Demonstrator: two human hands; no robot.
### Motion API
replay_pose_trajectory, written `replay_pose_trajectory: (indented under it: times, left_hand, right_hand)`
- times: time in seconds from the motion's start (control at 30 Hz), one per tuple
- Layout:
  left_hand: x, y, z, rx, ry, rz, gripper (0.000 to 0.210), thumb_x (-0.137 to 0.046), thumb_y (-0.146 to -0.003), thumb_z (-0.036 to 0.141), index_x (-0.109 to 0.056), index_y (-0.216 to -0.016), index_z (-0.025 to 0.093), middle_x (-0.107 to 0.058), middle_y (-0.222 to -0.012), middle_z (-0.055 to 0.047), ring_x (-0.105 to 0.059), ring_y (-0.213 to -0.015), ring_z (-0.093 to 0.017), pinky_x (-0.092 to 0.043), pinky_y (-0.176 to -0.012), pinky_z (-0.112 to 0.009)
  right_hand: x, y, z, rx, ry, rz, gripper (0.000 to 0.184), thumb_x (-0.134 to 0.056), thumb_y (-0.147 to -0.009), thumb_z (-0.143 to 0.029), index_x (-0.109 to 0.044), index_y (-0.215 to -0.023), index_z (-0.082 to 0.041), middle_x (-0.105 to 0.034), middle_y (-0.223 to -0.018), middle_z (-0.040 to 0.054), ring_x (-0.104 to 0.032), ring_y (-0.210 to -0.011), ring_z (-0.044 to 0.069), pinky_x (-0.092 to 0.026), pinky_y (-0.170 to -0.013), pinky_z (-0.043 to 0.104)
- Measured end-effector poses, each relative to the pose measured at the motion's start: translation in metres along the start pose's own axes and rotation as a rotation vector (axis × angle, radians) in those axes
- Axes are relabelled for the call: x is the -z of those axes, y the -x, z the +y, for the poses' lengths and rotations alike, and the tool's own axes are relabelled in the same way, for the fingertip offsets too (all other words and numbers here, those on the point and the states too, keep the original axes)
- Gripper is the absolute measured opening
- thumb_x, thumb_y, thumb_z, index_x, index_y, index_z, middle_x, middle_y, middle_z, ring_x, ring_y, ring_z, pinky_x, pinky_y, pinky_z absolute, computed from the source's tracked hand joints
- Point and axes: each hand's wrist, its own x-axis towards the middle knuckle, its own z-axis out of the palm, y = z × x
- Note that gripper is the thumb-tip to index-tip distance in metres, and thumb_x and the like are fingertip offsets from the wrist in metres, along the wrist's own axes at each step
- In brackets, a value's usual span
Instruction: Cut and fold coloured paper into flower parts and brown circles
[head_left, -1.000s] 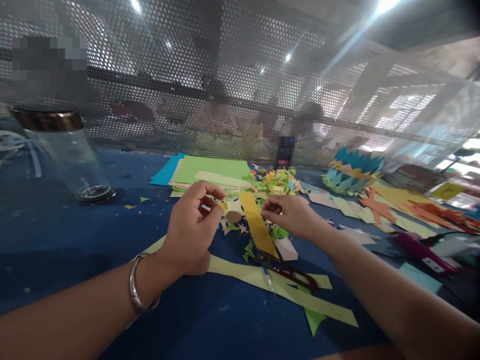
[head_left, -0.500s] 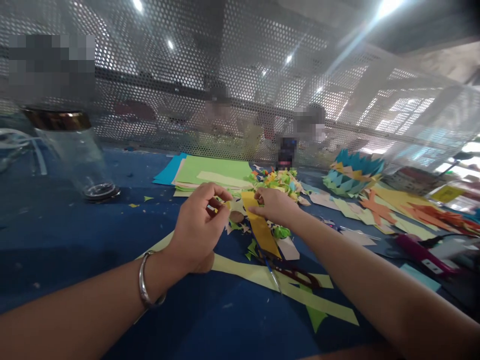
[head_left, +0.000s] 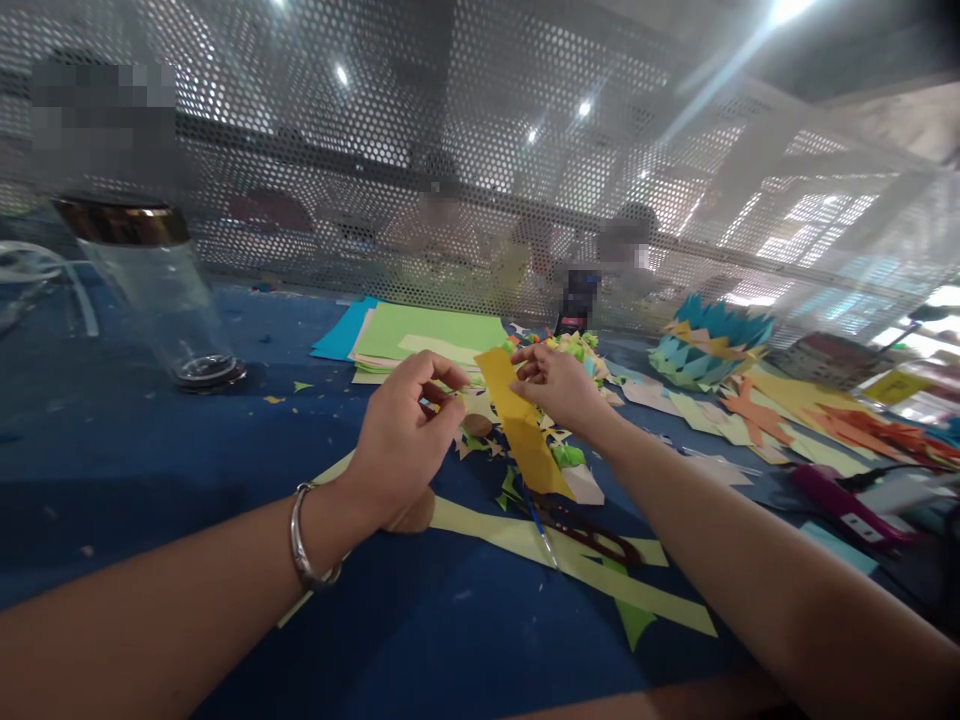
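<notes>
My left hand (head_left: pixel 412 430), with a silver bangle at the wrist, is closed with its thumb and fingers curled together. Whatever is at its fingertips is too small to make out. To its right, my right hand (head_left: pixel 561 388) grips the edge of a yellow paper strip (head_left: pixel 529 435) between thumb and fingers. The strip slants down toward dark red-handled scissors (head_left: pixel 619 545) and a blue pen-like stick (head_left: pixel 541 530). Small paper scraps and a round brown piece (head_left: pixel 477 426) lie between the hands. Below runs a long pale green strip (head_left: pixel 592 580).
Coloured paper sheets (head_left: pixel 435 328) are stacked behind my hands. A glass jar (head_left: pixel 161 300) stands at left. At right are a paper crown (head_left: pixel 709 340), orange and yellow cuttings (head_left: pixel 757 415) and a magenta power strip (head_left: pixel 847 510). A perforated metal screen (head_left: pixel 360 180) closes off the back, with people beyond.
My right hand has risen slightly, and the yellow strip's upper end has lifted with it, tilting more toward me. My left hand stays in nearly the same pose.
</notes>
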Motion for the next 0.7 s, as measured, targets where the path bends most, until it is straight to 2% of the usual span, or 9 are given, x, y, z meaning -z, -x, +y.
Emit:
replay_pose_trajectory:
  times: [0.1, 0.2, 0.3, 0.37, 0.4, 0.47, 0.53, 0.6, 0.7]
  left_hand:
    - [-0.003, -0.002, -0.007, 0.031, 0.109, -0.038, 0.024, -0.06, -0.083, 0.016, -0.058, -0.106, 0.021, -0.066, -0.102, -0.005, -0.065, -0.085, -0.017, -0.055, -0.068, -0.028]
    - [-0.007, -0.004, -0.014, 0.073, 0.162, -0.097, 0.048, -0.064, -0.084, 0.024, -0.049, -0.13, 0.022, -0.064, -0.123, -0.011, -0.062, -0.111, -0.023, -0.054, -0.089, -0.037]
    - [-0.009, -0.005, -0.018, 0.123, 0.216, -0.151, 0.061, -0.067, -0.085, 0.035, -0.043, -0.14, 0.023, -0.06, -0.134, -0.014, -0.058, -0.12, -0.026, -0.052, -0.095, -0.041]
    - [-0.01, -0.005, -0.019, 0.149, 0.271, -0.194, 0.059, -0.067, -0.085, 0.04, -0.046, -0.137, 0.024, -0.062, -0.13, -0.013, -0.061, -0.116, -0.026, -0.053, -0.091, -0.038]
    - [-0.01, -0.005, -0.018, 0.156, 0.283, -0.226, 0.051, -0.066, -0.086, 0.041, -0.052, -0.131, 0.023, -0.066, -0.123, -0.011, -0.063, -0.11, -0.024, -0.054, -0.087, -0.036]
    - [-0.01, -0.004, -0.016, 0.166, 0.285, -0.295, 0.029, -0.064, -0.087, 0.041, -0.064, -0.109, 0.021, -0.071, -0.099, -0.007, -0.066, -0.09, -0.021, -0.053, -0.076, -0.032]
    - [-0.01, -0.004, -0.014, 0.18, 0.311, -0.323, 0.02, -0.063, -0.087, 0.039, -0.066, -0.089, 0.02, -0.068, -0.082, -0.003, -0.063, -0.075, -0.017, -0.05, -0.069, -0.029]
    - [-0.011, -0.003, -0.013, 0.207, 0.386, -0.305, 0.017, -0.064, -0.087, 0.036, -0.066, -0.086, 0.019, -0.067, -0.08, -0.002, -0.061, -0.072, -0.015, -0.05, -0.069, -0.029]
    - [-0.01, -0.005, -0.012, 0.241, 0.499, -0.224, 0.014, -0.063, -0.087, 0.033, -0.064, -0.093, 0.02, -0.068, -0.086, -0.003, -0.063, -0.075, -0.015, -0.053, -0.072, -0.03]
  right_hand:
    - [0.011, 0.003, -0.011, 0.081, -0.094, 0.095, 0.014, -0.063, -0.08, -0.023, -0.061, -0.092, -0.017, -0.061, -0.081, 0.0015, -0.056, -0.068, 0.013, -0.047, -0.066, 0.028]
    - [0.023, 0.009, -0.029, 0.147, -0.151, 0.173, 0.01, -0.064, -0.082, -0.027, -0.062, -0.086, -0.018, -0.056, -0.074, -0.0007, -0.052, -0.066, 0.013, -0.044, -0.061, 0.027]
    - [0.031, 0.018, -0.049, 0.231, -0.236, 0.218, 0.009, -0.066, -0.083, -0.027, -0.064, -0.084, -0.018, -0.056, -0.07, -0.0016, -0.051, -0.062, 0.012, -0.044, -0.057, 0.026]
    - [0.032, 0.025, -0.06, 0.263, -0.278, 0.211, 0.008, -0.068, -0.083, -0.025, -0.064, -0.083, -0.018, -0.057, -0.07, -0.0019, -0.053, -0.061, 0.012, -0.045, -0.056, 0.026]
    - [0.032, 0.028, -0.064, 0.276, -0.291, 0.208, 0.008, -0.068, -0.083, -0.024, -0.063, -0.082, -0.018, -0.056, -0.069, -0.0022, -0.054, -0.061, 0.012, -0.046, -0.056, 0.026]
    - [0.03, 0.032, -0.069, 0.296, -0.298, 0.199, 0.008, -0.069, -0.084, -0.023, -0.062, -0.081, -0.019, -0.056, -0.07, -0.0023, -0.056, -0.062, 0.012, -0.047, -0.056, 0.025]
    - [0.027, 0.035, -0.072, 0.313, -0.302, 0.192, 0.008, -0.068, -0.085, -0.022, -0.061, -0.082, -0.019, -0.056, -0.07, -0.0021, -0.057, -0.063, 0.012, -0.047, -0.055, 0.025]
    - [0.025, 0.036, -0.073, 0.324, -0.313, 0.19, 0.008, -0.068, -0.086, -0.023, -0.061, -0.083, -0.019, -0.056, -0.071, -0.002, -0.057, -0.063, 0.012, -0.046, -0.054, 0.025]
    - [0.025, 0.037, -0.073, 0.293, -0.282, 0.187, 0.007, -0.065, -0.089, -0.027, -0.064, -0.089, -0.02, -0.06, -0.074, -0.0007, -0.059, -0.065, 0.013, -0.047, -0.055, 0.025]
